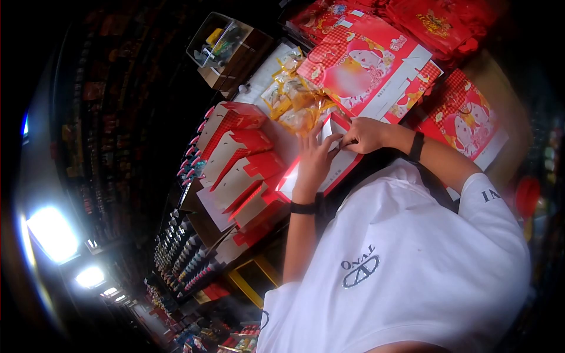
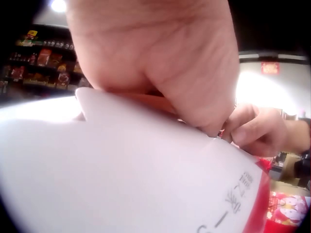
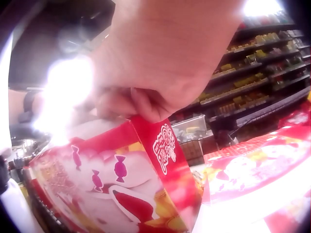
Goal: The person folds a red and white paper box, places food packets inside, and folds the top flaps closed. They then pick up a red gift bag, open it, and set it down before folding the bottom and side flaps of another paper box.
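Note:
A red-and-white printed gift box (image 1: 338,176) lies in front of the person, under both hands. My left hand (image 1: 315,159) rests over its top with fingers spread, its thumb at the top edge close to the other hand. In the left wrist view, the white panel (image 2: 121,160) fills the foreground, and the left fingertips are mostly hidden behind its edge. My right hand (image 1: 363,135) has curled fingers that pinch the box's top corner. The right wrist view shows the red end panel (image 3: 167,155) just below those fingers.
Several folded boxes (image 1: 241,159) stand in a row at the left. Yellow wrapped packets (image 1: 294,97) lie beyond the hands. Flat printed cartons (image 1: 359,70) are stacked at the back right, near red bags (image 1: 435,20). A clear-sided bin (image 1: 220,44) stands at the far left.

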Demonstrator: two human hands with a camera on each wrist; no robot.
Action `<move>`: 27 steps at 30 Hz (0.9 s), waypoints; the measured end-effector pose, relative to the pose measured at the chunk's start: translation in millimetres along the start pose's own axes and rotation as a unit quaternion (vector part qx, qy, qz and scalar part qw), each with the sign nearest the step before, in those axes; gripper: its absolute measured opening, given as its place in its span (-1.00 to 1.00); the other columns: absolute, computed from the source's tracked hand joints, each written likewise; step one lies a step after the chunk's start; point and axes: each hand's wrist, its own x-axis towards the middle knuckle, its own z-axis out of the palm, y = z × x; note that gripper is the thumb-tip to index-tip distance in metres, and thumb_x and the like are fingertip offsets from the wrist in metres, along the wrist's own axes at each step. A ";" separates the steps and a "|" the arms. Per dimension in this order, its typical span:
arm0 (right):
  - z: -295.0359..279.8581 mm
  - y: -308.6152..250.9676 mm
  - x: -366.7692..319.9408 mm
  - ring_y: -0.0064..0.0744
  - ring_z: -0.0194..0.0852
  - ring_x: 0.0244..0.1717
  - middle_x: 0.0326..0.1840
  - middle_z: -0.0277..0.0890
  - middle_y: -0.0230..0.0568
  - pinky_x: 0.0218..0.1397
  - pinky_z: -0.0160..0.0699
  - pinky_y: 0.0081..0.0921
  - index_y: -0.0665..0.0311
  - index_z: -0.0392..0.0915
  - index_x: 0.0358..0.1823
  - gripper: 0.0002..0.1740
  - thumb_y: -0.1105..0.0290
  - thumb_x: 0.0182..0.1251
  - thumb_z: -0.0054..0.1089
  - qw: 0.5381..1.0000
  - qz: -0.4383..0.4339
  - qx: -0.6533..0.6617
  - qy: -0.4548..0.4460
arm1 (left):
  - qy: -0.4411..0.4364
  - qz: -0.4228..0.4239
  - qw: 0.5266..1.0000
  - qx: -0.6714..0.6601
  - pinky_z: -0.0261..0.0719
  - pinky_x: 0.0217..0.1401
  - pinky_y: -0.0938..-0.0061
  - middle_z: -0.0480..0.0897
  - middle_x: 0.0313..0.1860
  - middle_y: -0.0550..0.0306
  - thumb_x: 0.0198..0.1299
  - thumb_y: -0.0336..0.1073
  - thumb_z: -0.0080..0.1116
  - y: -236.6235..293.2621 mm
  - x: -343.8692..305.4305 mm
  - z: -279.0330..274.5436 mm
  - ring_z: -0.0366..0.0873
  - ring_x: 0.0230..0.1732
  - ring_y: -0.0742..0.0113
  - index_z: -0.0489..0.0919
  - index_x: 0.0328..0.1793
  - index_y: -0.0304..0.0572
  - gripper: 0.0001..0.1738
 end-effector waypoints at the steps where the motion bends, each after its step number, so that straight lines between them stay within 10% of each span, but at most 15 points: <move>1: 0.9 0.2 -0.7 0.01 0.77 -0.32 -0.35 0.75 0.00 -0.17 0.73 -0.19 0.15 0.88 -0.13 -0.77 0.33 0.32 0.30 1.000 -0.003 -0.002 0.006 | -0.005 -0.002 1.000 -0.006 0.20 0.63 -0.27 0.43 0.54 -0.19 0.22 -0.33 0.49 -0.7 -0.1 -1.9 0.35 0.56 -0.23 0.66 0.34 0.21 -0.47; 15: 29.2 -0.7 -18.6 -0.32 0.75 -0.27 -0.29 0.64 -0.36 -0.21 0.77 -0.39 0.11 0.73 0.08 -0.73 0.35 0.38 0.36 0.925 -0.211 -0.241 0.207 | -0.011 -0.023 0.987 -0.161 0.33 0.62 -0.01 0.35 0.62 -0.21 0.18 -0.39 0.55 -22.7 -5.9 -10.6 0.28 0.61 -0.29 0.46 0.64 0.15 -0.13; 24: 51.4 -16.2 11.8 0.09 0.13 0.66 0.59 0.25 -0.01 0.66 0.23 -0.07 0.18 0.47 0.54 -0.23 0.15 0.35 0.52 0.960 0.054 -0.010 0.274 | 0.032 -0.048 0.994 -0.087 0.44 0.55 0.04 0.43 0.59 -0.19 0.17 -0.32 0.55 -11.3 -10.3 -7.1 0.42 0.53 -0.24 0.34 0.69 -0.08 -0.05; 27: 55.2 -12.4 16.0 0.12 0.12 0.67 0.62 0.23 0.02 0.67 0.23 -0.08 0.11 0.40 0.63 -0.16 0.14 0.36 0.53 0.965 0.065 0.057 0.248 | 0.040 -0.045 0.998 -0.036 0.44 0.56 0.05 0.41 0.64 -0.11 0.20 -0.27 0.52 -16.0 -16.0 -2.6 0.41 0.57 -0.17 0.36 0.69 -0.07 -0.09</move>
